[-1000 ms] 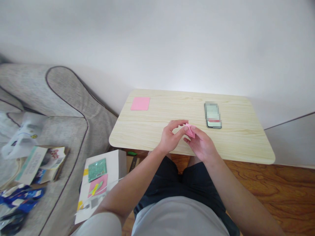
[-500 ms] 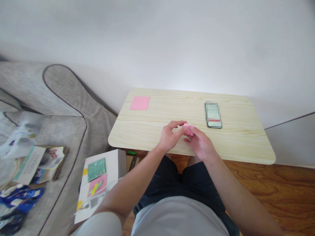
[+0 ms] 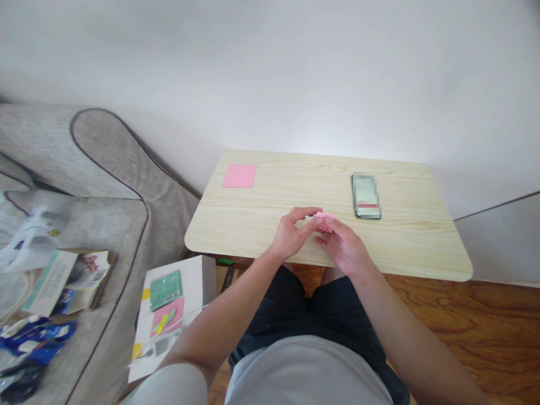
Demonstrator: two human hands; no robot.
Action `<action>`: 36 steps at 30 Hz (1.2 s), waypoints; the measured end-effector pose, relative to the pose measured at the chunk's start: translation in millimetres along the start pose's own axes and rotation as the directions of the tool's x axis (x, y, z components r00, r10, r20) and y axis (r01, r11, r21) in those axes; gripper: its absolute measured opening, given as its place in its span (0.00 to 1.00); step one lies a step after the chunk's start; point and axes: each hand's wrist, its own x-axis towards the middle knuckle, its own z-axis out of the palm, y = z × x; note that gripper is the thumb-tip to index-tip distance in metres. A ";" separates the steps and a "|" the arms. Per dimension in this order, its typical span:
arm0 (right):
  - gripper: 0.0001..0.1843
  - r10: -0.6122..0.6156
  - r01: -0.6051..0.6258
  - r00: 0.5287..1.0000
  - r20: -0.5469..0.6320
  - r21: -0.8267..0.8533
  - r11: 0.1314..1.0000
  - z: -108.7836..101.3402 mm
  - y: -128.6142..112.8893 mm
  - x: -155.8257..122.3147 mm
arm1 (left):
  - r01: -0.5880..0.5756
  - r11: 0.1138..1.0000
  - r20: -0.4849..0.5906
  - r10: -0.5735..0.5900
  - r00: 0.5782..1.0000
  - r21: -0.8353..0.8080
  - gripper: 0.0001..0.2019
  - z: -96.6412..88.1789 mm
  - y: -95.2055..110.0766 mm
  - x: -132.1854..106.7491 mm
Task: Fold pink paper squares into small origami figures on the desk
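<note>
A small folded piece of pink paper (image 3: 324, 221) is pinched between my two hands, just above the front part of the table. My left hand (image 3: 294, 229) grips its left side with thumb and fingers. On the other side, my right hand (image 3: 343, 245) has its thumb on the near face of the paper, and its other fingers are partly hidden behind. The fingers cover much of the paper, so its full folded shape cannot be made out. At the back left of the table lies a flat pink paper square (image 3: 239, 175).
A phone (image 3: 366, 196) lies on the right half of the pale wooden table (image 3: 291, 185), its screen blurred. Left of my legs, a white box (image 3: 194, 281) bears a green packet (image 3: 166, 290), pink paper and a charger cable. A grey sofa (image 3: 113, 225) holds assorted items.
Both hands keep their hold on the pink paper, with only a tiny shift of the fingers. The view has moved very slightly.
</note>
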 end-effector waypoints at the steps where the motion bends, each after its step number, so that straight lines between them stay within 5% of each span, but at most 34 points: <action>1: 0.15 0.002 -0.002 1.000 -0.008 0.001 1.000 0.3 -0.2 0.2 | 0.006 1.000 0.007 -0.006 1.000 -0.026 0.17 0.1 -1.9 -0.1; 6: 0.15 -0.001 0.002 0.999 -0.041 0.025 1.000 1.5 -0.9 0.4 | 0.028 0.990 -0.013 -0.030 0.999 -0.140 0.17 2.3 -8.6 -1.3; 13: 0.11 0.006 -0.002 0.999 -0.045 0.082 0.997 2.1 -0.8 0.1 | -0.019 0.996 0.009 0.020 1.000 -0.082 0.07 3.2 -1.2 -3.0; 36: 0.08 -0.063 0.063 0.998 -0.003 0.005 0.998 -8.0 6.5 4.1 | -0.232 0.970 0.000 0.232 0.973 0.068 0.05 -2.7 2.4 3.5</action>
